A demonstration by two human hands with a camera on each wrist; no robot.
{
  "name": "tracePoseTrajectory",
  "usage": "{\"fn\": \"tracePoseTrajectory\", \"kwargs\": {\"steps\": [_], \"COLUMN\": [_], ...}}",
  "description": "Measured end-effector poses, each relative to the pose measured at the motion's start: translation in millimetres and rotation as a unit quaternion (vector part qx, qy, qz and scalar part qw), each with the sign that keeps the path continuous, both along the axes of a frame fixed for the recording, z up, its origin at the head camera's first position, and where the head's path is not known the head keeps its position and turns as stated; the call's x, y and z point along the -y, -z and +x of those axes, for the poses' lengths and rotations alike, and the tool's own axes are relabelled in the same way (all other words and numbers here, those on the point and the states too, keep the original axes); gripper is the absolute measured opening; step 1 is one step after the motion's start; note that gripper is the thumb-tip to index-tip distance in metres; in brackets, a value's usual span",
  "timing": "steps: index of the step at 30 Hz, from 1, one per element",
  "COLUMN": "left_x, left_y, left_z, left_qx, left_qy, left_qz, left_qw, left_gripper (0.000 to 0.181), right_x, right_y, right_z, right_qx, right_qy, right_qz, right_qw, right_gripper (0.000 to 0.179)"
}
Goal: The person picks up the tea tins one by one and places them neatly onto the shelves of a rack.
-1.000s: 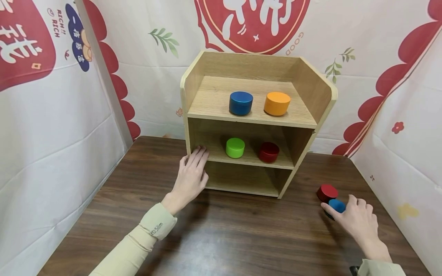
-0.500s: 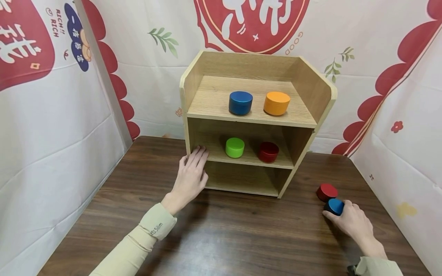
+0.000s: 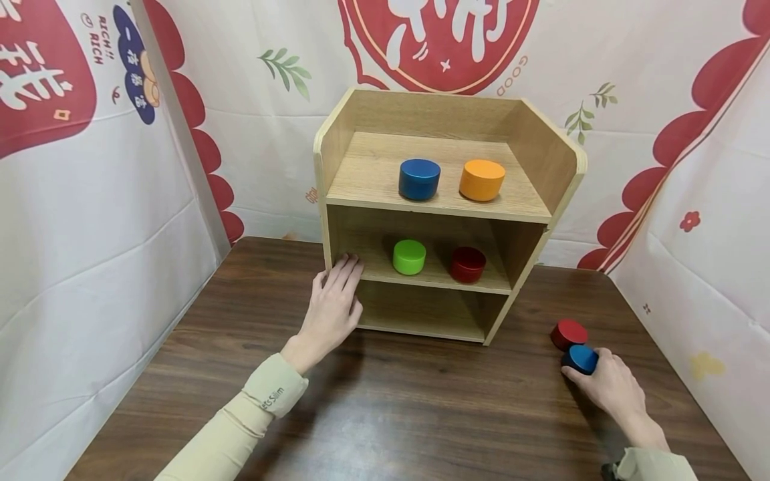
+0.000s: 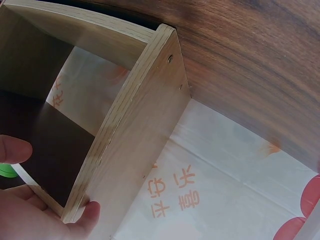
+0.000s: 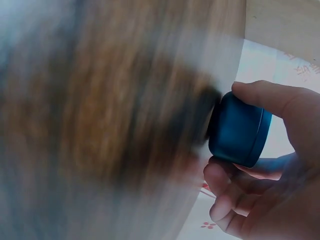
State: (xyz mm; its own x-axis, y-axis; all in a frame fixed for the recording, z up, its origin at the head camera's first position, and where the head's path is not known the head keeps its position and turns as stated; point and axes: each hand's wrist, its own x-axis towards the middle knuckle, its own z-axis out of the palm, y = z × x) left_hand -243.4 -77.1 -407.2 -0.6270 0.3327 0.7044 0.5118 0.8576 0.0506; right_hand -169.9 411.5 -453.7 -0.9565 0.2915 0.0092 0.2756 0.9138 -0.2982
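My right hand (image 3: 616, 387) pinches a blue round tin (image 3: 581, 359) between thumb and fingers at the table's right side. In the right wrist view the tin (image 5: 237, 129) shows its lid seam; whether it touches the tabletop is unclear. Just behind it sits a red tin (image 3: 569, 334). My left hand (image 3: 331, 310) holds the wooden shelf unit (image 3: 421, 212) at the left end of its middle board. Seen from the left wrist, one finger (image 4: 90, 216) lies outside the side panel, and the others are on its inner side.
Another blue tin (image 3: 419, 179) and an orange tin (image 3: 482, 180) stand on the top board. On the middle board are a green tin (image 3: 410, 257) and a dark red tin (image 3: 468, 265). Printed cloth (image 3: 265, 147) surrounds the brown table (image 3: 391, 401).
My right hand has closed its fingers around the blue tin, which has shifted slightly left. The left hand and the shelf unit have stayed in place.
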Motion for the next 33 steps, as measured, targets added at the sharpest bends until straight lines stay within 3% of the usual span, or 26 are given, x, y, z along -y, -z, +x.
{"fn": "tracePoseTrajectory", "kwargs": {"steps": [20, 33], "left_x": [-0.3, -0.6], "left_y": [1.5, 1.3], "left_z": [-0.8, -0.1], "left_qx": [-0.002, -0.007], "left_qy": [-0.001, 0.0], "left_qz": [0.004, 0.004], "left_qw": [1.0, 1.0], "left_gripper": [0.062, 0.063], "right_x": [40.6, 71.1], "right_y": [-27.0, -33.8], "right_z": [2.1, 1.5], "right_qx": [-0.089, -0.132], "right_qy": [-0.059, -0.106], "right_qz": [0.006, 0.002], "right_qw": [0.9942, 0.9856], "right_gripper": [0.085, 0.078]}}
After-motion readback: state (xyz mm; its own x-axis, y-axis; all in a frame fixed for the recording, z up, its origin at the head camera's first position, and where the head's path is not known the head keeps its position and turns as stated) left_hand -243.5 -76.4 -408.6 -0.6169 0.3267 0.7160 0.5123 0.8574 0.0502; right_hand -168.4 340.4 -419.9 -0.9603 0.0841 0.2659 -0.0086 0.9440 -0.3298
